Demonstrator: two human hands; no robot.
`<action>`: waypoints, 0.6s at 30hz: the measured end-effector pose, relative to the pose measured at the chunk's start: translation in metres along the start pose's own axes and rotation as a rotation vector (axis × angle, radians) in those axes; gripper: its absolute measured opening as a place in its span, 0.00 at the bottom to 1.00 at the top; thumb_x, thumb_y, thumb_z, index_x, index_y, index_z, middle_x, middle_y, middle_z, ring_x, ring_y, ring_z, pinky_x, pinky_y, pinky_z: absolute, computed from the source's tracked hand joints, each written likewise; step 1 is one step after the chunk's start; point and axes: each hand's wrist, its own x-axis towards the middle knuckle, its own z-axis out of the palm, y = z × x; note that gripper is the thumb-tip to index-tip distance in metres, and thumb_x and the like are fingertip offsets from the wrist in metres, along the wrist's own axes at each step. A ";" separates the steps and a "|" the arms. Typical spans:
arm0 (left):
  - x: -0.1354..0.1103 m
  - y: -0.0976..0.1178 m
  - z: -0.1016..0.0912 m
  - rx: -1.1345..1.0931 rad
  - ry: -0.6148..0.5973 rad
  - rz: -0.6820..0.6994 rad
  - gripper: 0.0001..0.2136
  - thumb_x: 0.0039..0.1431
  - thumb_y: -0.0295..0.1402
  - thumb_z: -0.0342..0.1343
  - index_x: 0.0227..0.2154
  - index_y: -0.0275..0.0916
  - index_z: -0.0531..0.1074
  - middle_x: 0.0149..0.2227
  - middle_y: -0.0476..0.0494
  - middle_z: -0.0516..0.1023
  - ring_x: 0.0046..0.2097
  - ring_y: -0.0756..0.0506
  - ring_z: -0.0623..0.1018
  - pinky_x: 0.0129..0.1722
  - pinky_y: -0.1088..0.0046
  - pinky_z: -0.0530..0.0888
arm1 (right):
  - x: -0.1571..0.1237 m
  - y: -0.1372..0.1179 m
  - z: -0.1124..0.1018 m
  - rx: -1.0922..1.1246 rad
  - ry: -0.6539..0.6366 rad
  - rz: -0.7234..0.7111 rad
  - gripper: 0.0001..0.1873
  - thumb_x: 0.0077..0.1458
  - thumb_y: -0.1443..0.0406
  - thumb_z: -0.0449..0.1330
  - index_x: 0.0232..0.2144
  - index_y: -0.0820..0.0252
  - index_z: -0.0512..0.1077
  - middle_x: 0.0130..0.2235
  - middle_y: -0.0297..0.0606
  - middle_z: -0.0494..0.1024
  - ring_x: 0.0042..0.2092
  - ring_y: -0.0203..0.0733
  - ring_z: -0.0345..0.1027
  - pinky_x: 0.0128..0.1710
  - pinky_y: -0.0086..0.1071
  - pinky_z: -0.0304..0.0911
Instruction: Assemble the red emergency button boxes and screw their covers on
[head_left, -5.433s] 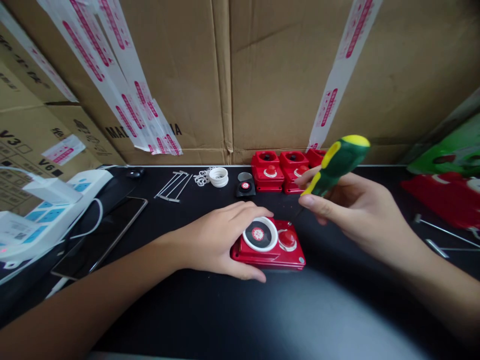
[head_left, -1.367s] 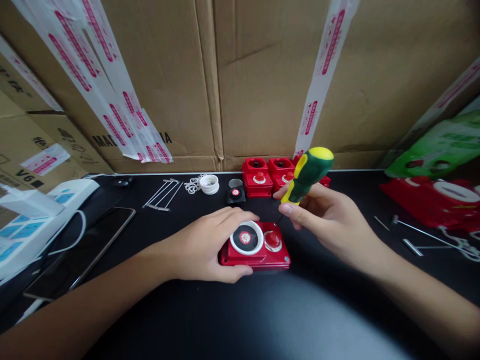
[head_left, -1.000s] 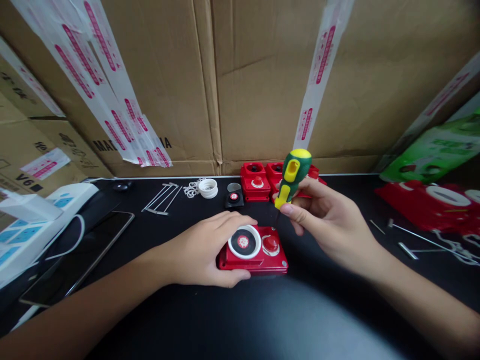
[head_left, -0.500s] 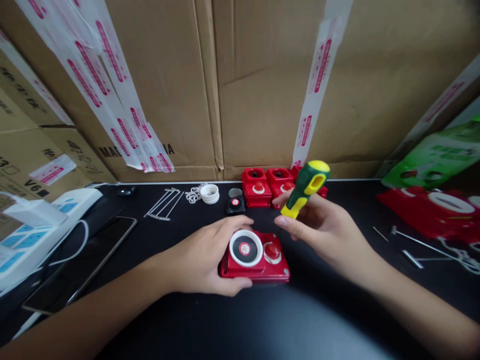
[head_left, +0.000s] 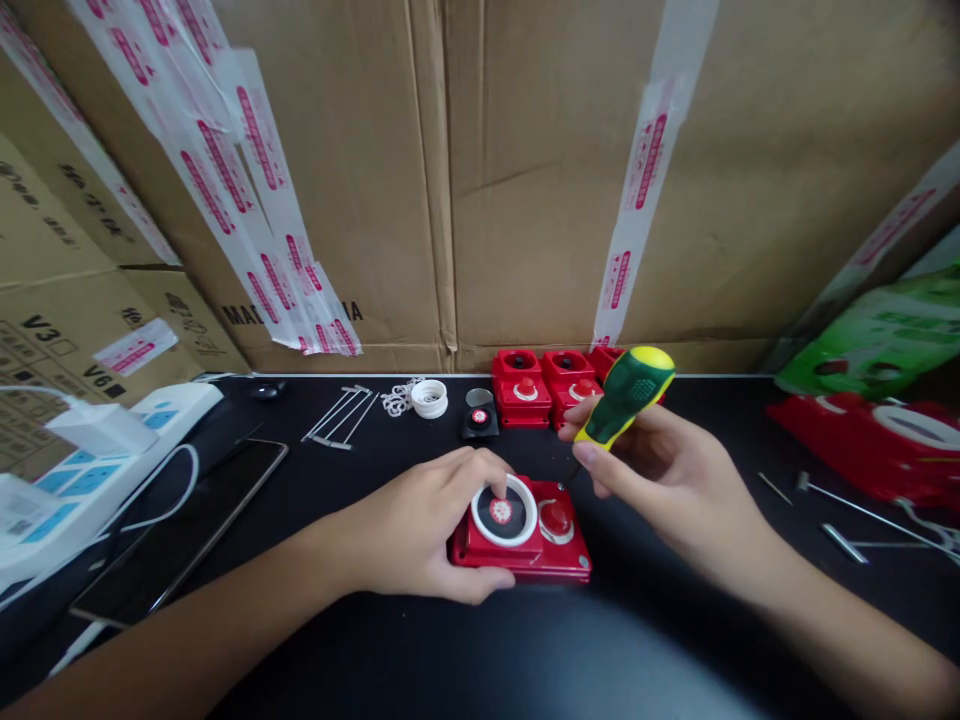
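A red box (head_left: 525,540) with a white-ringed black dial and a red push button lies on the black table (head_left: 420,650) in front of me. My left hand (head_left: 420,530) grips its left side, thumb along the near edge and fingers over the top. My right hand (head_left: 660,480) is closed round a green and yellow screwdriver (head_left: 626,397), tilted, with its thin shaft reaching down to the box's far right corner.
More red boxes (head_left: 547,385) stand against the cardboard cartons (head_left: 525,180) at the back, with a white ring (head_left: 433,398), a small black part (head_left: 480,422) and metal pins (head_left: 341,418). A phone (head_left: 187,525) and a power strip (head_left: 90,470) lie left; red and green packaging (head_left: 877,440) lies right.
The screwdriver stays at the box's far right corner, turning and changing tilt in my right hand. My left hand keeps its hold on the box. The view has shifted slightly.
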 end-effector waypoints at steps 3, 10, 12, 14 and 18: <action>0.000 -0.001 0.000 -0.012 0.004 0.007 0.25 0.56 0.42 0.71 0.49 0.45 0.63 0.58 0.37 0.75 0.58 0.37 0.78 0.58 0.58 0.76 | 0.001 -0.002 0.003 -0.005 0.036 0.002 0.18 0.53 0.52 0.76 0.40 0.54 0.79 0.35 0.36 0.82 0.33 0.43 0.75 0.34 0.35 0.74; 0.001 0.001 -0.002 -0.013 -0.002 -0.029 0.25 0.56 0.45 0.72 0.48 0.45 0.64 0.58 0.37 0.77 0.55 0.38 0.80 0.55 0.60 0.78 | 0.006 -0.001 0.001 0.061 0.076 0.046 0.24 0.44 0.52 0.80 0.39 0.54 0.78 0.34 0.36 0.83 0.32 0.43 0.76 0.31 0.35 0.76; 0.001 0.002 -0.002 -0.005 -0.005 -0.045 0.25 0.56 0.45 0.72 0.48 0.45 0.64 0.58 0.38 0.77 0.54 0.38 0.81 0.54 0.60 0.78 | 0.005 -0.002 -0.001 0.052 0.072 0.043 0.25 0.44 0.53 0.80 0.40 0.55 0.78 0.32 0.34 0.80 0.29 0.40 0.73 0.24 0.32 0.72; 0.002 0.003 -0.003 -0.002 -0.007 -0.062 0.25 0.57 0.46 0.72 0.48 0.45 0.64 0.58 0.38 0.78 0.53 0.38 0.82 0.53 0.60 0.79 | 0.003 -0.002 -0.003 0.056 0.032 0.045 0.24 0.48 0.53 0.79 0.42 0.55 0.77 0.31 0.32 0.78 0.27 0.38 0.71 0.23 0.31 0.69; 0.002 0.005 -0.004 -0.003 -0.009 -0.098 0.26 0.56 0.48 0.72 0.48 0.44 0.64 0.57 0.36 0.79 0.53 0.37 0.83 0.51 0.60 0.80 | -0.002 -0.002 -0.003 0.035 -0.091 0.034 0.18 0.62 0.54 0.70 0.49 0.53 0.74 0.28 0.29 0.77 0.28 0.38 0.71 0.33 0.34 0.71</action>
